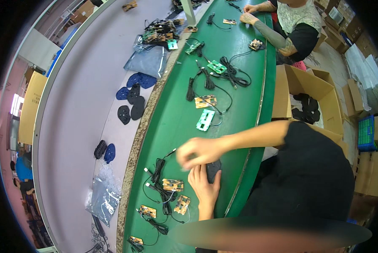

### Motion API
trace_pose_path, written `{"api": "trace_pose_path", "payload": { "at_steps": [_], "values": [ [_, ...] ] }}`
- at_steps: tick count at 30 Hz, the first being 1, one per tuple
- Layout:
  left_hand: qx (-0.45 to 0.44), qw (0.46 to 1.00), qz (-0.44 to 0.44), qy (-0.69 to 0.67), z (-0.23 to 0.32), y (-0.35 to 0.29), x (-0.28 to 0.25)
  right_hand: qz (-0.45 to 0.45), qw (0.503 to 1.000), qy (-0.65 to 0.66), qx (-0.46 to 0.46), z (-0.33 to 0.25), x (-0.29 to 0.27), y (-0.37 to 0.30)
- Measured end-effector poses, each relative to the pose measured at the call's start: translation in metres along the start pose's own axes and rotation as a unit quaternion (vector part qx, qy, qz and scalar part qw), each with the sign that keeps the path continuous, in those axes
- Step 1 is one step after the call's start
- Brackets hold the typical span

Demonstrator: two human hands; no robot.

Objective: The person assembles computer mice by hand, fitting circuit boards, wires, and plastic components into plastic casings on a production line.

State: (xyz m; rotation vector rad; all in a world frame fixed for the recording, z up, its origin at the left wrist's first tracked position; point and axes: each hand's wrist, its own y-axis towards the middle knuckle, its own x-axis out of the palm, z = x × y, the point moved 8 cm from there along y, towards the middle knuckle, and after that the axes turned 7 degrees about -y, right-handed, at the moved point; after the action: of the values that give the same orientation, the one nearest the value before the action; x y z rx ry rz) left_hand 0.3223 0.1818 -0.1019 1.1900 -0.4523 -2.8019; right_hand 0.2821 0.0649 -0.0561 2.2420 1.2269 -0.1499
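Note:
My left hand (204, 185) rests low over the green belt, its thumb and fingers around a dark, rounded plastic shell (214, 170). Part of the shell is hidden by my hands. Just above it, my right hand (201, 152) reaches across with bent fingers; motion smears them, and whether they hold anything cannot be seen. Left of my hands lie brown circuit boards (173, 184) with bundled black cables (157, 170) and light plugs. Farther up the belt are a green-and-white circuit board (205, 120) and another brown board (205, 101).
A stone-patterned edge (134, 168) separates the green belt (235, 168) from a pale shelf holding black and blue shells (137, 107) and clear bags (104, 200). A co-worker's hands (248, 17) work at the far end. An open carton (304, 90) stands at right.

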Motion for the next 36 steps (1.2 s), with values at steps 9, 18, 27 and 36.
{"api": "trace_pose_path", "payload": {
  "at_steps": [9, 18, 27, 36],
  "values": [
    [0.036, 0.996, -0.068, -0.043, 0.041, 0.053, 0.056, 0.125, 0.965, -0.126, 0.193, 0.006, -0.119, -0.169],
    [0.013, 0.999, -0.026, -0.012, 0.036, 0.062, 0.053, 0.023, 0.956, -0.289, 0.037, 0.003, -0.084, -0.133],
    [0.014, 1.0, -0.011, -0.022, 0.037, 0.063, 0.053, 0.039, 0.949, -0.301, 0.085, 0.019, -0.079, -0.129],
    [-0.002, 0.995, 0.098, 0.0, 0.011, 0.114, 0.026, 0.216, 0.936, -0.255, 0.115, 0.022, -0.159, -0.123]
  ]
}}
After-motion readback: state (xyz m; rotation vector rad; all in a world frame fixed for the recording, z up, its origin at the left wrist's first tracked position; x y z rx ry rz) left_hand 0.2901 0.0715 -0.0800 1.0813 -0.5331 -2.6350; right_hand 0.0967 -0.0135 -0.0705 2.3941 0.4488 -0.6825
